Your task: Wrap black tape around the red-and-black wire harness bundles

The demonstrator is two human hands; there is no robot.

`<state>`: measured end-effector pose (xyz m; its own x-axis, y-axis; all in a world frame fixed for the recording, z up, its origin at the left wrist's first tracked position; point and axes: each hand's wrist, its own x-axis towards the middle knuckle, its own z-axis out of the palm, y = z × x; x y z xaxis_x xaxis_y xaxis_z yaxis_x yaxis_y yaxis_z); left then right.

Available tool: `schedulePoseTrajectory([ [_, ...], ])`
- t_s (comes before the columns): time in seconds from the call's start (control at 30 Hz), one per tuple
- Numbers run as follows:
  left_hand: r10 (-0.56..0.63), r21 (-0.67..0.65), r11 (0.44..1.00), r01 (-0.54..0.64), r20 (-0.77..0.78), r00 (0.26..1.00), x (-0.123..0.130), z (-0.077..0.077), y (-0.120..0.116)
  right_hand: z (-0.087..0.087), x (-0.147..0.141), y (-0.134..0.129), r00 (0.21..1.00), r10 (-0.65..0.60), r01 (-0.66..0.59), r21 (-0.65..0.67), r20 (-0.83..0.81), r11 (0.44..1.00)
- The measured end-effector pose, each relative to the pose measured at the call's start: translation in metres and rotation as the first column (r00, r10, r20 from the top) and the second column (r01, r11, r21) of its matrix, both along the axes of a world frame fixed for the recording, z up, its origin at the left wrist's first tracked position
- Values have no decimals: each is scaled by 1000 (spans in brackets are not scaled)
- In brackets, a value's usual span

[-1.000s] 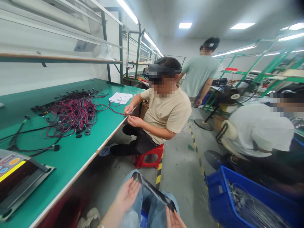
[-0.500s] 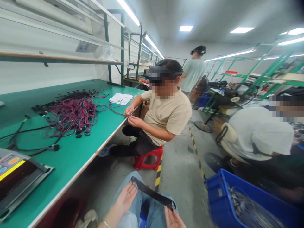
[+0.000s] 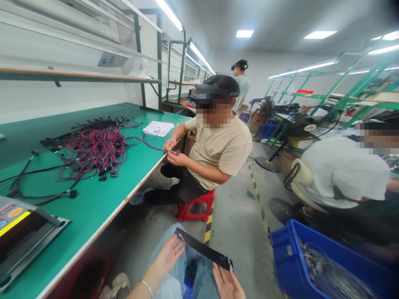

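Black strip (image 3: 204,249) — long, thin and flat — spans the gap between your hands, above your jeans (image 3: 199,276) and beside the near end of the green bench (image 3: 93,220). Your left hand (image 3: 166,255) is open, palm up, its fingers near the strip's far end; a bracelet (image 3: 146,288) circles that wrist. Your right hand (image 3: 227,283) is open too, fingers (image 3: 225,282) reaching up to the strip's other end. This head view doesn't show whether either hand actually grips it. On the bench lie a tangle of red and black wires (image 3: 96,151) and a sheet of paper (image 3: 158,128). A co-worker (image 3: 220,145) sits on a red stool (image 3: 195,205) at the bench's edge — both hands together on a small item (image 3: 176,152). Across the aisle from the bench stands a blue crate (image 3: 289,249) of wires.
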<state>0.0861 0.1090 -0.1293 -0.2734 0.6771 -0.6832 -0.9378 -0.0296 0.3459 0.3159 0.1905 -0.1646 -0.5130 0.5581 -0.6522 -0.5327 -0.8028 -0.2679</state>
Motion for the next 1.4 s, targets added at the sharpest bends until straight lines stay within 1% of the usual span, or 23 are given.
schedulePoseTrajectory([
  [0.17,11,56,998,-9,-38,999,3,-4,-5,1,1,-6,999,-49,49,85,6,995],
  [0.4,7,60,998,-5,-24,1000,2,-3,-6,1,2,-8,999,-32,30,153,10,988],
  [0.47,1,59,998,1,-31,1000,2,0,-7,3,1,-8,999,-32,30,148,6,988],
  [0.6,1,55,998,1,-41,999,4,5,-8,6,0,-10,998,-54,55,98,-13,994],
  [0.73,-5,59,998,7,-44,999,4,7,-8,4,1,-9,997,-63,65,77,-33,995],
  [0.9,-10,43,999,12,-45,999,4,7,-7,3,2,-8,999,-43,45,92,-21,995],
  [1.03,-2,43,999,4,-51,999,4,7,-8,4,2,-8,998,-60,61,65,-18,996],
  [1.27,-5,48,999,8,-52,999,3,4,-7,-3,3,-8,999,-37,38,140,-7,989],
  [1.4,-18,56,998,21,-57,998,3,2,-7,-1,3,-8,998,-56,56,105,-10,993],
])
